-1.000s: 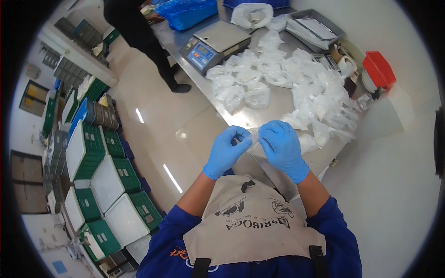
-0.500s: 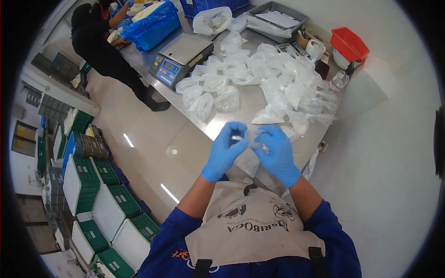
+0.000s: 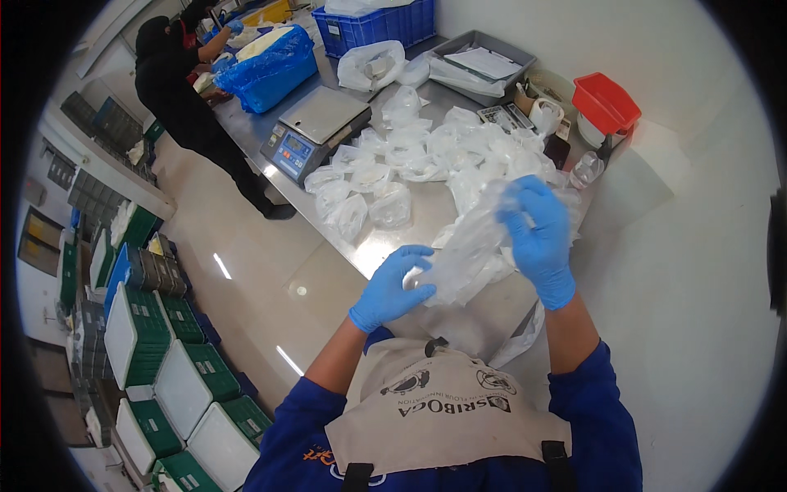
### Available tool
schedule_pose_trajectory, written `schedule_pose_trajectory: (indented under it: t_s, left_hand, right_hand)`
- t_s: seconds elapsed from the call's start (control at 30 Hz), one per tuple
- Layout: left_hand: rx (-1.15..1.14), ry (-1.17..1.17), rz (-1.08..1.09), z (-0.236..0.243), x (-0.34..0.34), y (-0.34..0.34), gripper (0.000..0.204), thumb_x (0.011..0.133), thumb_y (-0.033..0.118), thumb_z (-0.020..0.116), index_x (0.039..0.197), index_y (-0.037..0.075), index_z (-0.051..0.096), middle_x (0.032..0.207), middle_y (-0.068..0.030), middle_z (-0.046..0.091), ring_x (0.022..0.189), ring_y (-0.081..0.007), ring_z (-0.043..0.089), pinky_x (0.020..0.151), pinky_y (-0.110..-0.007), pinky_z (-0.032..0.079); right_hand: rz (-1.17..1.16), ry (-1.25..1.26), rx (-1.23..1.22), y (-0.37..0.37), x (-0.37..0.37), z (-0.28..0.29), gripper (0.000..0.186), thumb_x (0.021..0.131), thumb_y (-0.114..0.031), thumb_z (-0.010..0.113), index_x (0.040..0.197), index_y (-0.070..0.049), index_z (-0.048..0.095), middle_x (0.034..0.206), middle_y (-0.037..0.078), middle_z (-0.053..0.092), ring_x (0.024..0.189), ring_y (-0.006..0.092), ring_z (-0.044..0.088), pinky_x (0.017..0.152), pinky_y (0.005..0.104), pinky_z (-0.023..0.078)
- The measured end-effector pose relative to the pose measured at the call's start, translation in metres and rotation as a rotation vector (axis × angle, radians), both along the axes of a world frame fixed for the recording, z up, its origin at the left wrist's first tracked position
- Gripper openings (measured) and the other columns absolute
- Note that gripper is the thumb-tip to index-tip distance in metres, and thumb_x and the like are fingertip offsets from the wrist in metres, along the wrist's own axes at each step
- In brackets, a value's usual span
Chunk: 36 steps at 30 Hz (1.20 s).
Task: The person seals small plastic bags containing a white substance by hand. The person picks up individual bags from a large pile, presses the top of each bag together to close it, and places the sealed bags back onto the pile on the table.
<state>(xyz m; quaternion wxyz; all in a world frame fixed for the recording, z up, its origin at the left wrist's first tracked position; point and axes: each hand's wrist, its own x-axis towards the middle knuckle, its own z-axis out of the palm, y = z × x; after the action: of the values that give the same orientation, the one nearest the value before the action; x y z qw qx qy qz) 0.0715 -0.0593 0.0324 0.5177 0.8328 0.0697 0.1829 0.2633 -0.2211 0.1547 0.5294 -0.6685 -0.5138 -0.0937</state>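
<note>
A thin, clear plastic bag [image 3: 466,256] hangs slantwise over the table's near edge. Its far upper end is in my blue-gloved right hand [image 3: 537,238], whose fingers are partly smeared by motion. At the bag's near left end is my left hand [image 3: 393,287], also in a blue glove, with thumb and fingers apart; its thumb tip is at the plastic or very close to it. Beyond my hands, several filled clear bags [image 3: 443,148] of white contents lie heaped on the steel table [image 3: 422,230].
A scale [image 3: 316,131] stands left of the heap. Behind are a blue crate [image 3: 377,31], a grey tray [image 3: 516,51] with papers, and a red basin [image 3: 605,102]. A co-worker in black [image 3: 176,90] stands at the far left; green-and-white crates [image 3: 201,377] line the floor.
My hands were close together on a small bunched piece of plastic. Now they are apart, the right one farther out and to the right, with the bag spread between them.
</note>
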Motion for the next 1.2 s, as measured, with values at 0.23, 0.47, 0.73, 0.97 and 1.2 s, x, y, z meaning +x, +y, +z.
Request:
schedule_pose_trajectory:
  t_s: [0.23, 0.47, 0.73, 0.97, 1.2]
  left_hand:
    - [0.003, -0.271, -0.05, 0.005, 0.063, -0.031, 0.03, 0.096, 0.022, 0.06, 0.119, 0.003, 0.062, 0.111, -0.0145, 0.066, 0.101, -0.0239, 0.065, 0.088, -0.038, 0.051]
    - [-0.157, 0.028, -0.173, 0.025, 0.058, -0.022, 0.033, 0.102, 0.033, 0.056, 0.089, 0.004, 0.065, 0.079, -0.0058, 0.06, 0.076, -0.0186, 0.056, 0.074, -0.033, 0.047]
    - [0.045, 0.219, -0.203, 0.045, 0.04, 0.0, 0.025, 0.1, 0.028, 0.054, 0.094, 0.005, 0.064, 0.081, -0.0128, 0.064, 0.075, -0.0293, 0.06, 0.073, -0.038, 0.049]
    - [0.099, 0.285, -0.397, 0.06, 0.011, 0.016, 0.025, 0.102, 0.024, 0.05, 0.093, 0.003, 0.062, 0.078, -0.0135, 0.06, 0.069, -0.0305, 0.056, 0.071, -0.038, 0.049]
    - [0.544, -0.152, 0.009, 0.023, 0.013, 0.046, 0.005, 0.087, 0.01, 0.067, 0.088, 0.005, 0.066, 0.09, -0.0136, 0.06, 0.086, -0.0338, 0.059, 0.074, -0.04, 0.049]
  right_hand:
    - [0.173, -0.124, -0.086, 0.045, -0.037, 0.005, 0.008, 0.086, -0.009, 0.069, 0.092, -0.003, 0.067, 0.081, 0.014, 0.059, 0.069, 0.0327, 0.061, 0.062, 0.0371, 0.049]
    - [-0.135, -0.357, -0.143, 0.026, 0.016, 0.021, 0.015, 0.089, -0.02, 0.073, 0.086, -0.007, 0.067, 0.071, 0.011, 0.06, 0.059, 0.0312, 0.059, 0.053, 0.0379, 0.046]
    - [-0.461, -0.264, 0.073, -0.007, 0.038, 0.054, 0.012, 0.088, -0.018, 0.072, 0.084, -0.009, 0.066, 0.074, 0.01, 0.062, 0.061, 0.0281, 0.06, 0.055, 0.0356, 0.048]
    - [0.055, -0.477, -0.908, -0.027, 0.024, -0.035, 0.021, 0.081, -0.016, 0.065, 0.101, -0.012, 0.065, 0.074, 0.014, 0.066, 0.072, 0.0332, 0.067, 0.073, 0.0482, 0.054]
    - [0.464, 0.281, -0.599, -0.034, -0.001, -0.042, 0.033, 0.083, -0.01, 0.064, 0.114, -0.008, 0.074, 0.077, 0.01, 0.07, 0.063, 0.0167, 0.064, 0.059, 0.0334, 0.049]
